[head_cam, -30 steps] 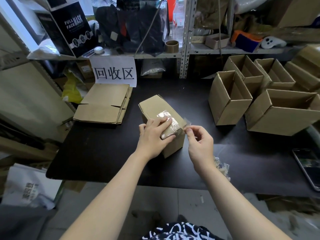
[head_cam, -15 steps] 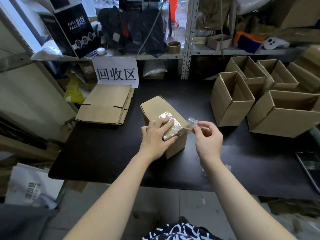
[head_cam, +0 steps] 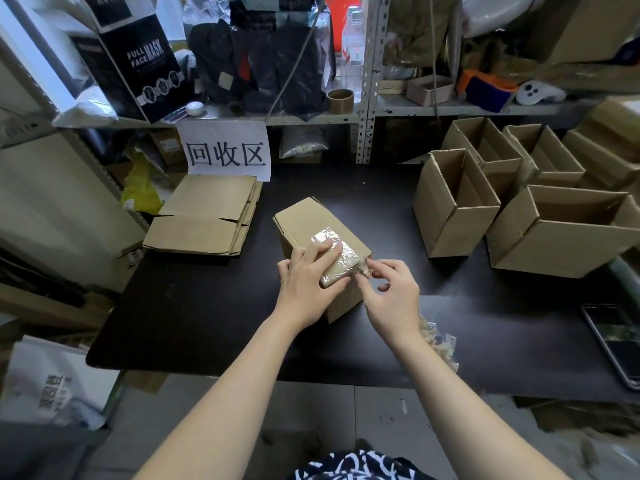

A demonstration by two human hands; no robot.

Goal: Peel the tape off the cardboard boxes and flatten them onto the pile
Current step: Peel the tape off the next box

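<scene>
Peeling looks barely begun on the box (head_cam: 304, 220) on the bench (head_cam: 207, 306): left hand (head_cam: 308, 285) presses flat on it, right hand (head_cam: 391, 292) pinches the tape (head_cam: 341, 261) at its corner. The pile (head_cam: 204, 220) holds some flattened; four open boxes (head_cam: 453, 209) wait at right.

The cardboard box (head_cam: 313, 223) is plain tan, its tape (head_cam: 337, 259) clear and glossy, on a black table (head_cam: 194, 306). The sign (head_cam: 227, 150) is white with black characters. A black-and-white patterned garment (head_cam: 353, 467) shows below.

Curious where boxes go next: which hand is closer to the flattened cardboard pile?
Left. The left hand presses the taped box right of the flattened cardboard pile; the right hand is farther right, pinching the tape.
</scene>
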